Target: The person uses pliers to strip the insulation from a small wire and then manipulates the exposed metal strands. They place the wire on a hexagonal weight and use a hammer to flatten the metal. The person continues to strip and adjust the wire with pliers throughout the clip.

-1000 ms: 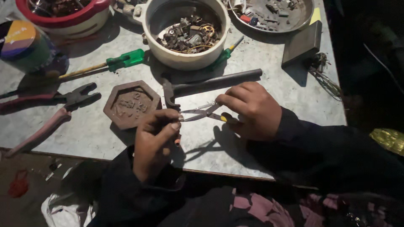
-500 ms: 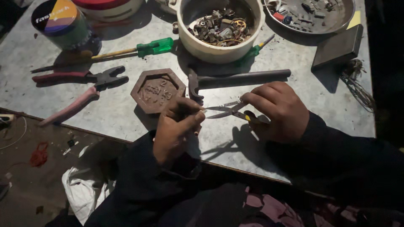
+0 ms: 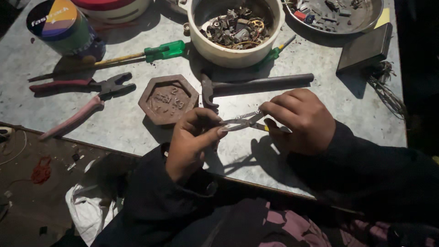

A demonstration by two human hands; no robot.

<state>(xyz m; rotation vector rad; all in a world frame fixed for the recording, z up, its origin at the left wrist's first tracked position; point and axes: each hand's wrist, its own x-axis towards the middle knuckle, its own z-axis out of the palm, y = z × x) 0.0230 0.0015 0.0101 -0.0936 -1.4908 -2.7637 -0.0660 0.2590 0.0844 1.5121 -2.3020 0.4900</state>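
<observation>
Steel pliers (image 3: 244, 122), seemingly pinched, between both hands, above table (image 3: 137, 123).

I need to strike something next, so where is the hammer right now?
In the head view the hammer lies flat on the table, mid-frame, between the white bowl above and the hands below, its head beside the hexagonal weight.
</observation>
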